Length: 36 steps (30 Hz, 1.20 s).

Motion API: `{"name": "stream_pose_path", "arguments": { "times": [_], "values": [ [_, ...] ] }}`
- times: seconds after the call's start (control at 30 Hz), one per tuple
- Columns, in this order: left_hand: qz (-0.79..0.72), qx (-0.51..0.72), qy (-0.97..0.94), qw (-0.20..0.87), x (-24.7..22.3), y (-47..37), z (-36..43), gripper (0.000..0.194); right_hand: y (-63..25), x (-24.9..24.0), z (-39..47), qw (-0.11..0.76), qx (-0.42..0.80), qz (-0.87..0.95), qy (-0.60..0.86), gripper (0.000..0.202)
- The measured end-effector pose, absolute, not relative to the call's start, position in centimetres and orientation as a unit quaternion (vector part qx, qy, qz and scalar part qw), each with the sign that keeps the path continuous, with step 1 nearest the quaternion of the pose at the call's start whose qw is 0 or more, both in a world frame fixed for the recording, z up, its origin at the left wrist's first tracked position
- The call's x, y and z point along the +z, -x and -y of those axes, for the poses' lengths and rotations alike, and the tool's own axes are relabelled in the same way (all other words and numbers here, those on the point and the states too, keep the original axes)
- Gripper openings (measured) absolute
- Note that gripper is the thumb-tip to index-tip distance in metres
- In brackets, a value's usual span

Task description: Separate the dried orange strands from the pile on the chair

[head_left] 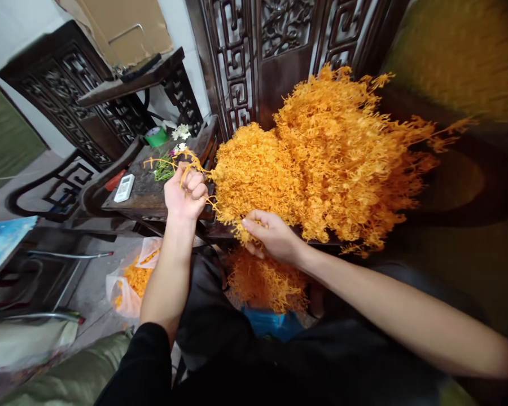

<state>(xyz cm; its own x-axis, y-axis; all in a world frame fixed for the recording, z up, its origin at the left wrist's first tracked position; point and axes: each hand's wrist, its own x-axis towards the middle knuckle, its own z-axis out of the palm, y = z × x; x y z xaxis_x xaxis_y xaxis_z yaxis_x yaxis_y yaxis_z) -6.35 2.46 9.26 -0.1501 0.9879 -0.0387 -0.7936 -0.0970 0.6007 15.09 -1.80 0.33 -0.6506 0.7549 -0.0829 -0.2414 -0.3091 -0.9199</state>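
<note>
My left hand (187, 190) is closed round a thin orange plastic flower stem (158, 162), whose branching end sticks out to the left above the fist. My right hand (271, 234) is curled at the lower edge of a big heap of orange artificial flowers (334, 163); its thumb and fingers pinch a small orange sprig (242, 230). Whether that sprig is joined to the heap or to the left hand's stem, I cannot tell. Below my right hand, more orange stems (266, 279) hang over a blue container (273, 322) between my legs.
A dark wooden side table (131, 152) holds a green tape roll (156, 136), white flowers (180, 133), green stems (164, 168) and a small white device (124, 188). A clear plastic bag (129, 296) of orange pieces lies on the floor. Carved chair backs (237, 62) stand behind.
</note>
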Motion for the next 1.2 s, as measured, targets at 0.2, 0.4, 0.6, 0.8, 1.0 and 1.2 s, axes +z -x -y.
{"name": "stream_pose_path", "arguments": {
  "times": [0.2, 0.4, 0.6, 0.8, 1.0, 1.2],
  "values": [
    [-0.251, 0.718, -0.197, 0.618, 9.1, 5.3, -2.4, 0.042, -15.7, 0.6, -1.9, 0.385, 0.785, 0.361, 0.324, 0.034],
    [-0.275, 0.738, -0.211, 0.579, 9.7, 5.7, -2.8, 0.043, -15.0, 1.3, -2.1, 0.317, 0.836, 0.359, 0.268, 0.036],
    [-0.232, 0.764, -0.197, 0.569, 9.5, 7.9, -3.2, 0.044, -13.6, 0.9, -3.4, 0.335, 0.805, 0.385, 0.304, 0.015],
    [-0.202, 0.766, -0.186, 0.581, 9.0, 8.7, -3.8, 0.043, -10.9, 2.4, -2.9, 0.276, 0.82, 0.401, 0.3, 0.059],
    [-0.198, 0.751, -0.171, 0.606, 9.7, 7.5, -2.8, 0.039, -6.9, 3.7, -2.9, 0.338, 0.765, 0.416, 0.358, 0.019],
    [-0.185, 0.806, -0.166, 0.537, 11.2, 10.2, -1.8, 0.045, -5.6, 0.5, -1.0, 0.333, 0.723, 0.497, 0.346, 0.018]
  ]
}}
